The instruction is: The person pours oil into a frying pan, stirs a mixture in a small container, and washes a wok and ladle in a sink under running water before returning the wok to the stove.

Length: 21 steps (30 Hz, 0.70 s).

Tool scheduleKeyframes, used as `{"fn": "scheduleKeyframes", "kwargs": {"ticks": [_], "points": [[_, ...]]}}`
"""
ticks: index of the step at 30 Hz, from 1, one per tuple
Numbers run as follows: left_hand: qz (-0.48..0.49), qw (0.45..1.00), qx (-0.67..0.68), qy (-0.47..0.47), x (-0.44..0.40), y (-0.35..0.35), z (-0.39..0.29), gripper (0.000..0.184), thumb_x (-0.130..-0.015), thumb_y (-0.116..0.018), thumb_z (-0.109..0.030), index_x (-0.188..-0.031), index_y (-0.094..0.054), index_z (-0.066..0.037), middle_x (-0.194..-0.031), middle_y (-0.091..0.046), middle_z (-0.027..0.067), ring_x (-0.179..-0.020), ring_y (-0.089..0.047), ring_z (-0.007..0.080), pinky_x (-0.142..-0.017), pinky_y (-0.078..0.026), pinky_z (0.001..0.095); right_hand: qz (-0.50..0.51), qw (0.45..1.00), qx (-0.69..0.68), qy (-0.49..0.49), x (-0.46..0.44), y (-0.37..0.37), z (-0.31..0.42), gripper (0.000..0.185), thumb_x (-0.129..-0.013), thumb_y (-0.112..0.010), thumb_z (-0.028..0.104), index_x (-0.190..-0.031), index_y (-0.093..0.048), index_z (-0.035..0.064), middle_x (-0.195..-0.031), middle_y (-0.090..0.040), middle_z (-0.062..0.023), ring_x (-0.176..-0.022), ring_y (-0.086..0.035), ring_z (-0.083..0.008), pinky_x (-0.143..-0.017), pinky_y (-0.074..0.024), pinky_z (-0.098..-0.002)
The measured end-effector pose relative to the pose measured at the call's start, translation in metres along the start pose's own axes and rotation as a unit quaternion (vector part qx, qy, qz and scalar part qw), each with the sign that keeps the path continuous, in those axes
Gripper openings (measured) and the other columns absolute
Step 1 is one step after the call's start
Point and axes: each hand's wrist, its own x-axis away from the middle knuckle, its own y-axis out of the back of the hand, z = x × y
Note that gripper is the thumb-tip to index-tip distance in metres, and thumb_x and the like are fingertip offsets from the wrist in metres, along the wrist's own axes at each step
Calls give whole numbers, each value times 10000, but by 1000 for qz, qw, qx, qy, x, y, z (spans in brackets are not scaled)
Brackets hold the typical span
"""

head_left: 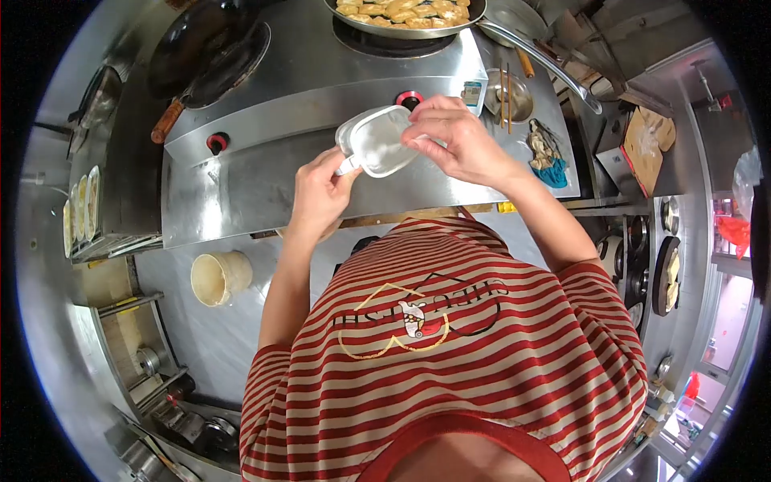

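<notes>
- One shirt (450, 337), closest to view: soft cloth in red and pale stripes, with a printed heart-shaped design on the chest.
- Two bare hands, both raised over the near part of the table, with one clear container between them.
- The left hand (319, 189) is closed around the container's handle side, thumb and fingers wrapped at its lower left corner.
- The container (381, 140) is see-through and glossy, with a rounded-square outline; it is tilted, and lies just right of the left hand's fingertips.
- The right hand (458, 140) has its fingers bent in at the container's right edge; I cannot tell whether it grips the rim or only rests against it.
- One table (265, 189), smooth, shiny metal, lies beneath both hands.
- Two round knobs, each ringed in red, sit on the raised front panel: one to the left (217, 144), one just beyond the container (409, 100).
- One crumpled cloth (548, 153), partly teal, lies right of the right hand.
- One round metal bowl (524, 100) beyond it, with two slim sticks (506, 96) across it.
- One frying pan (401, 34), metal and long-handled, holds many browned pieces (409, 12), too crowded together to count.
- One dark, rounded pan (233, 76) with a wooden handle stands at far left.
</notes>
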Motion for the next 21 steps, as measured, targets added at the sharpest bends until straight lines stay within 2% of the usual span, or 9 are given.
{"fn": "scheduleKeyframes", "kwargs": {"ticks": [3, 7, 10, 11, 14, 15, 17, 19, 21], "points": [[33, 999, 8, -34, 4, 4, 3, 152, -732, -644, -69, -808, -549, 23, -817, -587, 155, -569, -544, 237, -508, -432, 287, 104, 993, -39, 33, 0, -6, 7, 85, -726, -635, 124, -796, -631, 75, -773, -606, -39, -904, -521, -192, -830, -350, -346], [24, 999, 27, -38, 8, -3, 6, 156, -744, -642, -62, -782, -526, 34, -783, -581, 136, -543, -500, 200, -506, -419, 267, 57, 995, 57, 55, 1, -20, 2, 69, -742, -620, 129, -776, -627, 70, -759, -610, -28, -884, -523, -187, -800, -342, -349], [8, 999, 36, -28, 10, -4, 16, 158, -756, -639, -73, -777, -524, 34, -748, -571, 124, -531, -476, 178, -503, -409, 257, 43, 998, -30, -24, -4, 2, 11, 68, -735, -618, 118, -783, -629, 72, -753, -610, -31, -858, -533, -201, -769, -373, -353], [12, 998, 60, -11, 11, -3, 18, 158, -762, -638, -81, -773, -527, 32, -728, -564, 120, -525, -460, 170, -501, -401, 253, 58, 992, -114, -20, -1, -6, 6, 74, -744, -606, 115, -800, -628, 71, -758, -612, -54, -774, -565, -218, -683, -425, -352], [7, 997, 75, 10, 7, -4, -2, 185, -766, -639, -97, -735, -511, 34, -671, -533, 116, -507, -433, 165, -485, -381, 254, 86, 995, -17, -56, 7, -27, 13, 85, -761, -586, 101, -819, -625, 53, -767, -611, -87, -698, -586, -243, -598, -456, -351], [5, 997, 75, 10, 7, -4, -2, 185, -766, -639, -97, -735, -511, 34, -671, -533, 116, -507, -433, 165, -485, -381, 254, 41, 997, -24, -62, 6, -33, 8, 93, -760, -571, 80, -825, -624, 39, -777, -614, -110, -669, -595, -262, -584, -465, -349], [23, 999, -5, 27, 8, -4, 2, 165, -800, -624, -116, -892, -594, 18, -614, -501, -15, -546, -383, 26, -473, -326, 188, -5, 995, -22, -97, 5, -30, -5, 97, -752, -573, 75, -826, -624, 37, -777, -616, -109, -675, -595, -272, -589, -469, -347], [17, 999, -11, 42, 8, -4, 3, 161, -781, -633, -117, -798, -551, 20, -595, -488, 45, -516, -389, 85, -466, -338, 230, -53, 989, -19, -136, 5, -30, -10, 103, -744, -575, 70, -828, -624, 36, -777, -618, -107, -681, -594, -281, -594, -473, -346], [16, 998, -13, 56, 10, -8, 5, 202, -762, -642, -118, -705, -508, 22, -577, -476, 105, -486, -395, 144, -459, -350, 271, 10, 993, 45, -110, 9, -37, -10, 108, -738, -579, 91, -819, -629, 40, -779, -619, -114, -675, -598, -286, -586, -472, -361]]}}
